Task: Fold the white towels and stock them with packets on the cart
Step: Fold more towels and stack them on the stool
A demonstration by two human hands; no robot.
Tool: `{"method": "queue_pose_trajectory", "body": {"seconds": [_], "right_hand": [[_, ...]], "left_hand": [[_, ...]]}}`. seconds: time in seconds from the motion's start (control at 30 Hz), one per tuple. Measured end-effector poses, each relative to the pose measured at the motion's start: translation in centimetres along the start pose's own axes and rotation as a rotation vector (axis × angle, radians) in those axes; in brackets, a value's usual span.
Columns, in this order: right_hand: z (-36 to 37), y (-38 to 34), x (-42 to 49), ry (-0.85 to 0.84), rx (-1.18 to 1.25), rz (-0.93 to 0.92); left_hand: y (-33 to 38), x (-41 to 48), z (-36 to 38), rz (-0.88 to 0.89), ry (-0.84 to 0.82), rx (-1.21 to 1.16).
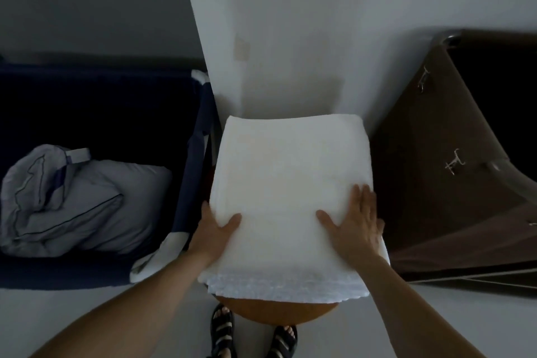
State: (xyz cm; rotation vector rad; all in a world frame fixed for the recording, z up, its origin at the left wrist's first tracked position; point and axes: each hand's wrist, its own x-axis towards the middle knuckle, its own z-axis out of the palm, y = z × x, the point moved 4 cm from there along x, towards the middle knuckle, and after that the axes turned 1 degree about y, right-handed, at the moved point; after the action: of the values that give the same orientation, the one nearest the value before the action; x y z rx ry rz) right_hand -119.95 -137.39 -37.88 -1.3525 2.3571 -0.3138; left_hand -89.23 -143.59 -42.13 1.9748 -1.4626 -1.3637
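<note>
Down at the near end of the pile, the left hand (pixel 216 229) grips the left edge of the folded white towels (pixel 290 171). Its thumb is hooked over the top and the other fingers go round the side where I can't see them. The right hand (pixel 354 221) is just lying flat on top near the right edge, fingers straight and close together, thumb stuck out toward the middle. The towels sit squarely on a round orange-brown stool (pixel 276 312), and you can see a bunch of layers along the near edge, which hangs a bit past the seat. Under the stool there's a pair of feet in black strappy sandals (pixel 222 325). Left of the stool, pretty much touching it, is a dark blue fabric bin (pixel 194 160) with a pale pillow (pixel 72 200) with dark piping slumped inside and a bit of white cloth (pixel 148 259) draped over its near corner. On the right is a brown cabinet (pixel 453 197) with small metal handles, and a plain white wall (pixel 276 23) stands behind it all.
</note>
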Motion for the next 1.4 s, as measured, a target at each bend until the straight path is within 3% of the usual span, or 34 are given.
{"method": "queue_pose_trajectory", "body": {"seconds": [0.17,0.43,0.53,0.9,1.13,1.4], "right_hand": [[-0.8,2.4,1.2,-0.146,0.427,0.355],[-0.4,5.1,-0.1,-0.578,0.841,0.452],[0.0,5.8,-1.7,-0.656,0.905,0.496],[-3.4,2.3,-2.8,-0.655,0.997,0.500],[-2.5,3.3,-3.5,-0.608,1.007,0.584],[-1.6,3.7,-4.2,-0.609,0.998,0.523]], "left_hand": [[-0.9,1.1,-0.9,-0.216,-0.100,-0.380],[-1.8,0.5,-0.4,-0.364,-0.227,-0.454],[-2.1,-0.3,-0.4,-0.390,-0.264,-0.467],[2.3,0.2,-2.7,-0.306,-0.259,-0.292],[0.2,0.1,-3.4,-0.391,-0.373,-0.319],[-2.5,-0.2,-2.1,-0.409,-0.436,-0.446]]}}
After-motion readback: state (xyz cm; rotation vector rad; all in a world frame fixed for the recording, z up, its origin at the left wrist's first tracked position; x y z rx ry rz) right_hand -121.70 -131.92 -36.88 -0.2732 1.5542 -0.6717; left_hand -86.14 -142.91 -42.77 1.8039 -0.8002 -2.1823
